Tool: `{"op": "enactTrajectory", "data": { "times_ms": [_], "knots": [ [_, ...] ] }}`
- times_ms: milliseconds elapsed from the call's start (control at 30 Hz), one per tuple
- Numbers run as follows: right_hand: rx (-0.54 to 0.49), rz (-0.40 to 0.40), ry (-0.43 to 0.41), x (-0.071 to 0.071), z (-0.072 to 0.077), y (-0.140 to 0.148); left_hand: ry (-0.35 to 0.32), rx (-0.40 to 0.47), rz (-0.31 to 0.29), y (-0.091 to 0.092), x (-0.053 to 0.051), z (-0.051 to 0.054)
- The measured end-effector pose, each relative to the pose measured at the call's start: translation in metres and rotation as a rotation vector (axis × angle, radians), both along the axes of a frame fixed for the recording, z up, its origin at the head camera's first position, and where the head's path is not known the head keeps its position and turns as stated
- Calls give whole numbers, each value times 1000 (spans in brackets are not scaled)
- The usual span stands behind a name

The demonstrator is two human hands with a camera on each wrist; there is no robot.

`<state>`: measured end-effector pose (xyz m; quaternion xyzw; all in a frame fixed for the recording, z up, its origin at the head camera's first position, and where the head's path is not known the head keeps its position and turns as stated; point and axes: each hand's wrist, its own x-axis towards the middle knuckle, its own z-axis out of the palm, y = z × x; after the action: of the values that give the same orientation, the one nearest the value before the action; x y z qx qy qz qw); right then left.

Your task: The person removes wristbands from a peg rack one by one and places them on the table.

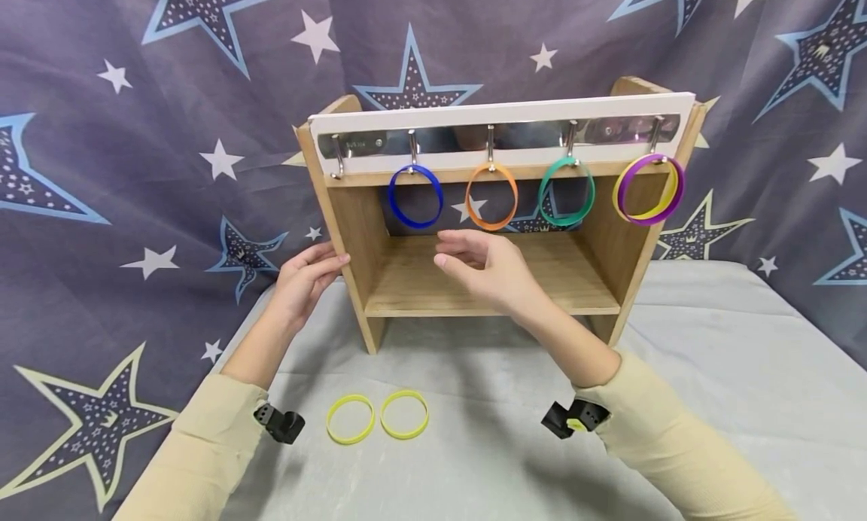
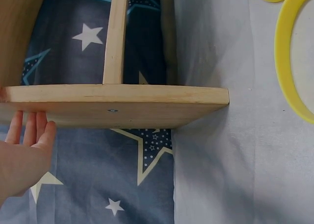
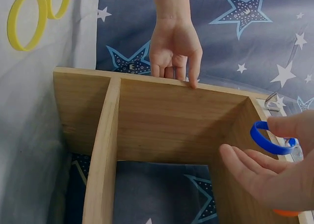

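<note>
A wooden shelf unit (image 1: 366, 310) carries a white board with a metal hook rack (image 1: 447, 139). From its hooks hang a blue band (image 1: 415, 225), an orange band (image 1: 469, 197), a green band (image 1: 566, 223), and a purple band (image 1: 680, 193) together with a yellow one (image 1: 617, 196). The leftmost hook (image 1: 339, 159) bears no band. My left hand (image 1: 302, 284) touches the outer left side panel with extended fingers. Just below the blue and orange bands, my right hand (image 1: 491, 269) is held in front of the shelf, fingers loosely bent, gripping nothing.
Two yellow bands (image 1: 350, 440) lie side by side on the grey cloth (image 1: 474, 461) before the unit. Behind it hangs a dark curtain (image 1: 264, 129) with a star print. Black wrist cameras (image 1: 287, 425) are strapped to both sleeves.
</note>
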<state>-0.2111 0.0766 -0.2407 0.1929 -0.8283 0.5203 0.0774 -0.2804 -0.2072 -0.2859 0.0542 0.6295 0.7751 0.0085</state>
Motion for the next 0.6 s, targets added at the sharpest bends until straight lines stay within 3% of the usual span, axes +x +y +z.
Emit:
{"op": "enactTrajectory", "data": {
  "times_ms": [267,600],
  "knots": [
    [-195,-34,148,-2,7,-9,-2,-6,3,0,0,1],
    [-339,-91,202,-5,17,-20,-26,-59,9,-1,0,2]
  ]
}}
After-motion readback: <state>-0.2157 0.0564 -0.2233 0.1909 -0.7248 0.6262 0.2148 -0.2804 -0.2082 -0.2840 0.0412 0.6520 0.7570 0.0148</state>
